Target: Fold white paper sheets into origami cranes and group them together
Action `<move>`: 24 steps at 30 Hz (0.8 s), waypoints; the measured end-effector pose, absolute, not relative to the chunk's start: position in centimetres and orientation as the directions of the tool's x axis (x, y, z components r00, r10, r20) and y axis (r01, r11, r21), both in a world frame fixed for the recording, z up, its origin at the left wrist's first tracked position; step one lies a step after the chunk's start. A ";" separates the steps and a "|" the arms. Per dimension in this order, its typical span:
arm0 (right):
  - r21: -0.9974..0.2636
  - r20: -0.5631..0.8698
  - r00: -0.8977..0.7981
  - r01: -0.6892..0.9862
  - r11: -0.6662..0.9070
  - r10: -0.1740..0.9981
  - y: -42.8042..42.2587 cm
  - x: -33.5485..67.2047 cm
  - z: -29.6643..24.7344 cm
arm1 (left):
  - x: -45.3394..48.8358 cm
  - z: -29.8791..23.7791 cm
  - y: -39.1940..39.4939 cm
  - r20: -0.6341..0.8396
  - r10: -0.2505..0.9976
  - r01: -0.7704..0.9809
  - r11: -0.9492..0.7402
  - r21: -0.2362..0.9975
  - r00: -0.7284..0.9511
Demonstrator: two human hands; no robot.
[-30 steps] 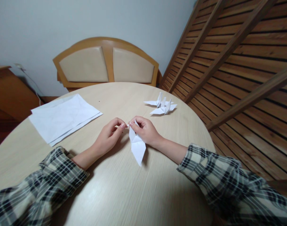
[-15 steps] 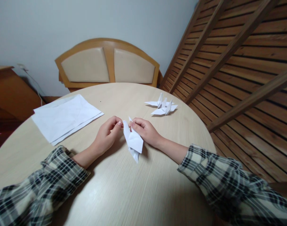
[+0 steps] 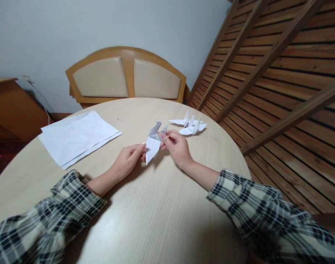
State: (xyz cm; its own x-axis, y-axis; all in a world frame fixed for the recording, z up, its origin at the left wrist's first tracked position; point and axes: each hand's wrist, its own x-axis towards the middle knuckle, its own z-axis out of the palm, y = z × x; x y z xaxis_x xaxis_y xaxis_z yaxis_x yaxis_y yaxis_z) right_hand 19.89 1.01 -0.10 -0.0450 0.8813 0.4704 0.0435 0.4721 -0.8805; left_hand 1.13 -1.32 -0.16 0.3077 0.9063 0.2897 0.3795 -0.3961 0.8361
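Note:
Between my two hands is a white folded paper crane (image 3: 153,146), its bent head pointing up and away from me. My left hand (image 3: 129,158) pinches the crane's lower left edge between thumb and fingers. On the other side my right hand (image 3: 178,147) grips the paper near the upright point at the right. The fingertips partly cover the folds there. Just beyond my right hand, finished-looking paper cranes (image 3: 194,126) stand close together on the table, overlapping one another.
A pale round wooden table (image 3: 156,220) lies under my hands. Sheets of white paper (image 3: 79,137) are stacked at its left. Behind it stands a chair back (image 3: 129,73) with cream panels. A slatted wooden screen (image 3: 280,91) leans along the right, and a brown cabinet (image 3: 12,110) is at far left.
The crane has been turned in my hands, so its bent head now points away and a flat wing faces me. My right hand has shifted slightly up and right; my left hand has moved slightly lower.

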 end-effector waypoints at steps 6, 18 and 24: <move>-0.869 0.486 -0.155 0.020 0.495 0.860 0.4 19.8 -0.2 | 1.1 0.0 -1.1 0.314 0.924 0.388 -0.377 0.841 0.217; -0.985 -0.037 -0.319 -0.149 -0.089 0.947 1.2 20.2 -0.2 | 1.0 -0.1 -0.9 0.334 0.915 0.400 -0.400 0.825 0.227; -0.964 0.059 -0.184 -0.267 0.007 0.981 1.9 20.6 -0.2 | 1.1 0.2 -1.1 0.233 0.946 0.433 -0.312 0.846 0.226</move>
State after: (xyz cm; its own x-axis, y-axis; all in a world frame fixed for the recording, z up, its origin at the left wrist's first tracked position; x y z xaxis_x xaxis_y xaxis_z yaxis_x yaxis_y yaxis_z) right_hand 20.61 1.94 -0.22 -0.1843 0.9811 0.0586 -0.2669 0.0074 -0.9637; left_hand 1.15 -1.11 0.18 0.2264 0.9458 0.2328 0.4326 -0.3118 0.8460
